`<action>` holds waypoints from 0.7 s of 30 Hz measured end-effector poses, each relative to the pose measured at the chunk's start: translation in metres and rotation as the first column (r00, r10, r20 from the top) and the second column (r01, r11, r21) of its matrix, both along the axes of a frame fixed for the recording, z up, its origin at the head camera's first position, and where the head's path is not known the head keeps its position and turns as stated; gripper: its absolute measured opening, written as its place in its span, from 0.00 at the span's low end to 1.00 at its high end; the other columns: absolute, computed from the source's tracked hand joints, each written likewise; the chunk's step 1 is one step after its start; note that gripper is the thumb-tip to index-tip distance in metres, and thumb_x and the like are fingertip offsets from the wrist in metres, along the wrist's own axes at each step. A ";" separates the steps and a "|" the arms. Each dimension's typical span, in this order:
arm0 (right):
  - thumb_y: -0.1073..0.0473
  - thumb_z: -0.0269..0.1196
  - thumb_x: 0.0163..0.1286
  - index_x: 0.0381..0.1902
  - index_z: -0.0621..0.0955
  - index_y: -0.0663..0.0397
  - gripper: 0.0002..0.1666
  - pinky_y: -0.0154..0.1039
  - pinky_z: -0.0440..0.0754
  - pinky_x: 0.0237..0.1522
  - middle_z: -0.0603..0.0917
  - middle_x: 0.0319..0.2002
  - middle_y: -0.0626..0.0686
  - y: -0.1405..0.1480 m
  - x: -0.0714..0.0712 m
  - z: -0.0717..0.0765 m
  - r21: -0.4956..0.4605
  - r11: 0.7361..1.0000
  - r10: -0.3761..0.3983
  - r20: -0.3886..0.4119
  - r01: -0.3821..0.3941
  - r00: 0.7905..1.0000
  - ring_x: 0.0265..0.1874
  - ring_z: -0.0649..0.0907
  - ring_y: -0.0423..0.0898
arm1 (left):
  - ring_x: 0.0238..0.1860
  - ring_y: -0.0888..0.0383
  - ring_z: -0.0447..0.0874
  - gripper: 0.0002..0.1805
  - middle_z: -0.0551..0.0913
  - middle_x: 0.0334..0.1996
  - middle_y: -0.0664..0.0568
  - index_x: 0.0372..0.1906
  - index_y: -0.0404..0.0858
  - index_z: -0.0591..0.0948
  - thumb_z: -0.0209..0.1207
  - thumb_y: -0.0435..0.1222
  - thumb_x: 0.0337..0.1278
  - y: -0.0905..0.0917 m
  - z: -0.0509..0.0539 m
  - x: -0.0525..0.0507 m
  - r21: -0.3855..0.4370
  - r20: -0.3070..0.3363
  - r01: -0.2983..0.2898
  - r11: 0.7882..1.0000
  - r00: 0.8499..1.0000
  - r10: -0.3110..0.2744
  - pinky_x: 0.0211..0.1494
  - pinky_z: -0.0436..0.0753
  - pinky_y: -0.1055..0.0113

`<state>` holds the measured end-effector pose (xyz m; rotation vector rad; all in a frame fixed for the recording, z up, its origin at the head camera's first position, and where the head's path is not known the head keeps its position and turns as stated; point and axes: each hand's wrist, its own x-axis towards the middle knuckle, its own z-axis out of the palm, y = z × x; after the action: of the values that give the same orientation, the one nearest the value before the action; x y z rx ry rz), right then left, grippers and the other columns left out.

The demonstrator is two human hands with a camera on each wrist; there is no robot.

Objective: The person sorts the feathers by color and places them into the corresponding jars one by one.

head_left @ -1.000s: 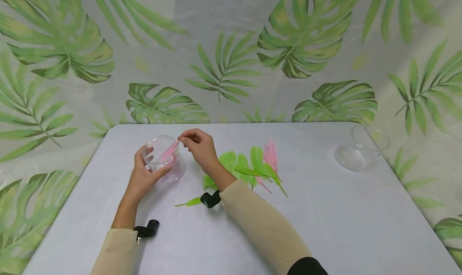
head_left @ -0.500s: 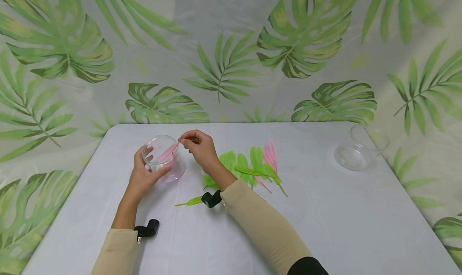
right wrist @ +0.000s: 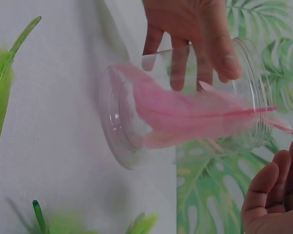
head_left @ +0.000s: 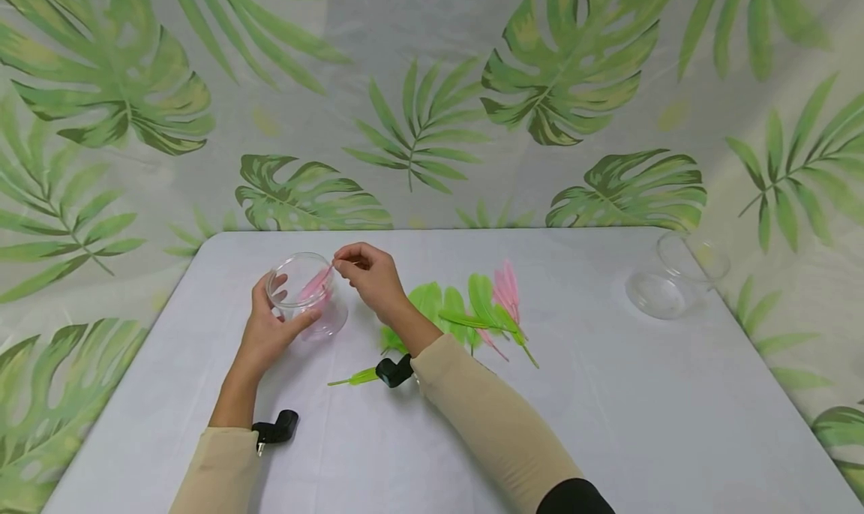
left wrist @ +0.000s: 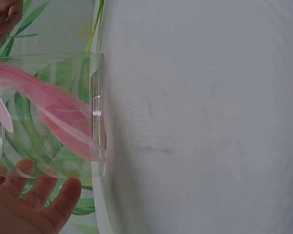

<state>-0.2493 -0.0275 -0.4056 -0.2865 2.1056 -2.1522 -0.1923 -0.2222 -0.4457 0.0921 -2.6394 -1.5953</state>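
Left hand: wide grip round clear jar. Right hand: fine pinch grip on pink feather, partly inside jar. Insertion, apparently; next likely calls for lowering, then release.

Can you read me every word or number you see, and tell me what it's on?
There are none that I can read.
The held jar and the jar at the right: no label visible.
The green feathers and leafy backdrop: no letters.
The white table: faint smudges, too blurred to make out.
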 end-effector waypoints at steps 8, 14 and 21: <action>0.61 0.63 0.70 0.43 0.85 0.55 0.07 0.30 0.78 0.36 0.86 0.43 0.52 0.000 -0.001 0.000 0.018 1.000 0.018 -0.005 -0.018 1.000 0.35 0.80 0.38 | 0.78 0.41 0.53 0.59 0.53 0.79 0.48 0.78 0.48 0.41 0.71 0.45 0.53 0.000 -0.001 -0.002 0.000 0.012 -0.008 1.000 1.000 0.008 0.75 0.60 0.37; 0.60 0.62 0.71 0.50 0.84 0.56 0.12 0.32 0.81 0.38 0.86 0.46 0.52 -0.001 -0.001 0.000 0.051 0.998 0.045 -0.012 -0.044 0.999 0.38 0.81 0.44 | 0.78 0.41 0.53 0.59 0.53 0.79 0.48 0.78 0.48 0.41 0.71 0.45 0.53 -0.001 -0.001 -0.001 -0.001 0.015 -0.010 1.000 1.000 0.010 0.75 0.60 0.37; 0.59 0.61 0.73 0.52 0.84 0.51 0.13 0.34 0.82 0.41 0.85 0.50 0.50 0.004 0.000 0.002 0.100 0.993 0.073 -0.057 -0.067 0.996 0.40 0.83 0.51 | 0.78 0.41 0.54 0.59 0.54 0.79 0.47 0.78 0.47 0.41 0.71 0.44 0.53 0.000 -0.002 -0.002 -0.001 0.009 -0.010 1.000 1.000 0.010 0.76 0.60 0.37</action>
<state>-0.2495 -0.0235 -0.4035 -0.4142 2.1905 -2.0187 -0.1939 -0.2223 -0.4474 0.1124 -2.6428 -1.5943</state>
